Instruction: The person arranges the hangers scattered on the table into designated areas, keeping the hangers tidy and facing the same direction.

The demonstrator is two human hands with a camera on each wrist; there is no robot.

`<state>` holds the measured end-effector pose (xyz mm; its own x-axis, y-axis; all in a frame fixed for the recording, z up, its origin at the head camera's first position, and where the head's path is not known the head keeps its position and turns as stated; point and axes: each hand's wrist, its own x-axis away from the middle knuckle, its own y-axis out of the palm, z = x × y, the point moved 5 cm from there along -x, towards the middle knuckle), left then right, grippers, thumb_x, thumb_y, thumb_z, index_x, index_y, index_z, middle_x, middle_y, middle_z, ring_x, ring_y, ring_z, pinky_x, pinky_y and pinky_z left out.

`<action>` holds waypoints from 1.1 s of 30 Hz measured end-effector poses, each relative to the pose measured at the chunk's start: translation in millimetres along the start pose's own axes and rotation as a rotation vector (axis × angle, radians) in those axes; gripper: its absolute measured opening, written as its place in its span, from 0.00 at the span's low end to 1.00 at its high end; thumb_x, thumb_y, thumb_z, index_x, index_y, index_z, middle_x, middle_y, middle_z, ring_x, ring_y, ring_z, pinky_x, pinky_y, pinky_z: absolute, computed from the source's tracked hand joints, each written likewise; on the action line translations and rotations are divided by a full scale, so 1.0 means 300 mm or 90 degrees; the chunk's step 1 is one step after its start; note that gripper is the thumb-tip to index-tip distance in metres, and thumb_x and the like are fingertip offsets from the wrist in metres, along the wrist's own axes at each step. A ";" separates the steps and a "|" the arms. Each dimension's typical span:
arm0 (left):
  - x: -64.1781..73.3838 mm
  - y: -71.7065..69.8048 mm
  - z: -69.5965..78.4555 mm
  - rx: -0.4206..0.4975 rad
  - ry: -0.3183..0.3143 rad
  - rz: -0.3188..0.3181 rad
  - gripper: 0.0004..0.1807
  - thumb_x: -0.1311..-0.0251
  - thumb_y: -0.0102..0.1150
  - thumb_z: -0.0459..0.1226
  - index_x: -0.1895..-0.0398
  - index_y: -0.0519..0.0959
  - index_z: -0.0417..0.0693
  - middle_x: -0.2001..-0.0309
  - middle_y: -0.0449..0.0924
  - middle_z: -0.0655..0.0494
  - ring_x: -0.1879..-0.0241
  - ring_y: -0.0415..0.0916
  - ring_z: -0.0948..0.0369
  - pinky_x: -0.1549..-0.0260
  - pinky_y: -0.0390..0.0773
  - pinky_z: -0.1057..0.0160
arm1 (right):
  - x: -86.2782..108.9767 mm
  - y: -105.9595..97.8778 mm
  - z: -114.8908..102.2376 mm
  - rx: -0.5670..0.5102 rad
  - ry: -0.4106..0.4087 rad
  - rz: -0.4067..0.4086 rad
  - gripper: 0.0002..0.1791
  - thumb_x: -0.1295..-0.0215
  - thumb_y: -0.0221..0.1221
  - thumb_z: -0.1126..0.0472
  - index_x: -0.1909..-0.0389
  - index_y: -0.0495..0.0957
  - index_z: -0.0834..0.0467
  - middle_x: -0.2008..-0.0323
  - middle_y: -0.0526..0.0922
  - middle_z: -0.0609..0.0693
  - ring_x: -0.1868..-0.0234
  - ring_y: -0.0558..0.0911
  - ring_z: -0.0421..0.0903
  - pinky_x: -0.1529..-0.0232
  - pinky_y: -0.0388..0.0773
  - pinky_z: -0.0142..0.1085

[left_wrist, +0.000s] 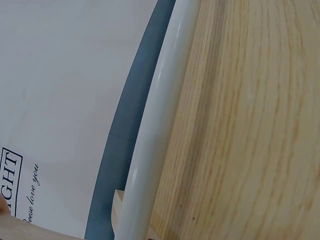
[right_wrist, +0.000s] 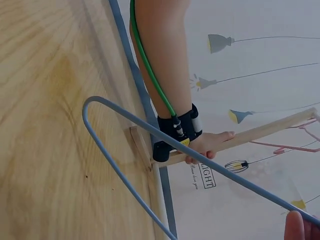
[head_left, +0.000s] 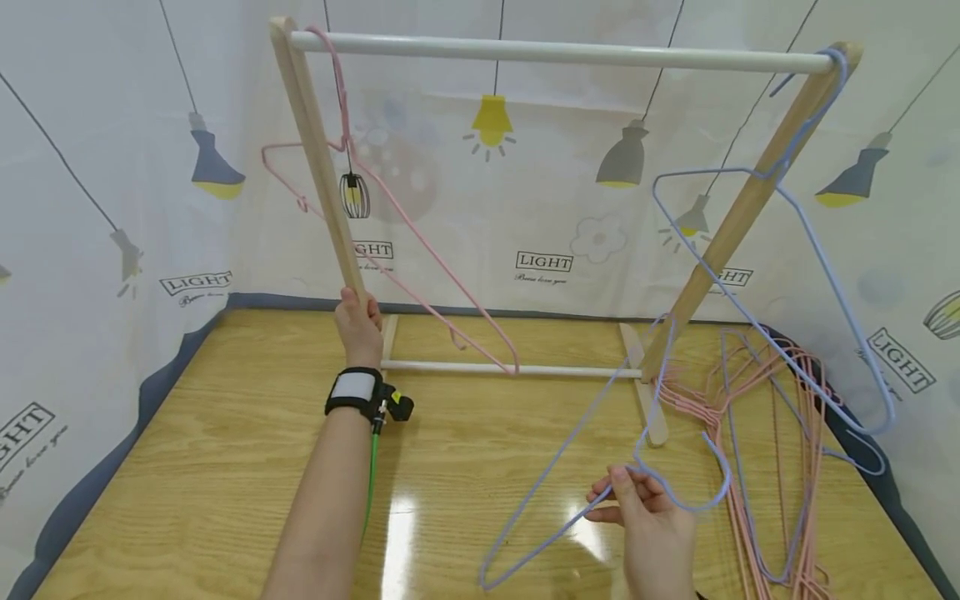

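Observation:
In the head view my left hand (head_left: 358, 327) grips the left wooden post (head_left: 318, 158) of a clothes rack, low down. My right hand (head_left: 648, 525) pinches a blue clothes hanger (head_left: 558, 533) near its neck, in front of the rack. That hanger's hook curves off to the right of the fingers, and its looped end points left. On the rack's white top bar (head_left: 555, 52), a pink hanger (head_left: 427, 242) hangs at the left end and another blue hanger (head_left: 836, 258) at the right end. In the right wrist view the held hanger's blue arm (right_wrist: 200, 157) crosses before my left arm.
A pile of pink and blue hangers (head_left: 806, 467) lies on the wooden table (head_left: 247, 467) at the right. The rack's lower white bar (head_left: 570, 371) runs near the tabletop, between its wooden feet. A printed curtain (head_left: 450, 275) stands behind and at both sides.

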<state>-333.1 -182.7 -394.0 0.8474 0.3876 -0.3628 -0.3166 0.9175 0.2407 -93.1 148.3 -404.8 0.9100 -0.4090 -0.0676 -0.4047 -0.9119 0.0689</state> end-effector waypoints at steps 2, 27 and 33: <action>0.001 0.000 0.001 0.000 0.000 -0.004 0.59 0.59 0.40 0.79 0.79 0.59 0.21 0.88 0.57 0.62 0.90 0.53 0.69 0.90 0.52 0.71 | -0.026 -0.001 -0.021 0.015 -0.030 -0.018 0.10 0.30 0.55 0.67 0.66 0.74 0.73 0.75 0.80 0.58 0.74 0.83 0.48 0.76 0.80 0.39; -0.030 -0.011 -0.104 -0.036 -0.016 0.049 0.46 0.59 0.36 0.81 0.87 0.64 0.45 0.89 0.56 0.61 0.91 0.51 0.67 0.91 0.49 0.69 | -0.332 0.001 -0.403 0.013 -0.349 -0.101 0.10 0.34 0.58 0.70 0.70 0.77 0.76 0.80 0.80 0.56 0.84 0.80 0.43 0.80 0.76 0.29; -0.028 -0.015 -0.091 -0.021 -0.010 0.047 0.48 0.59 0.37 0.80 0.86 0.64 0.40 0.89 0.56 0.62 0.91 0.52 0.68 0.91 0.50 0.70 | -0.383 0.022 -0.489 0.003 -0.319 -0.058 0.09 0.35 0.61 0.65 0.69 0.80 0.69 0.79 0.80 0.55 0.82 0.80 0.45 0.77 0.77 0.30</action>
<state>-350.6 -187.8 -416.7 0.8273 0.4538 -0.3310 -0.3926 0.8886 0.2371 -187.2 194.6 -250.5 0.7874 -0.2938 -0.5419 -0.3275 -0.9442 0.0360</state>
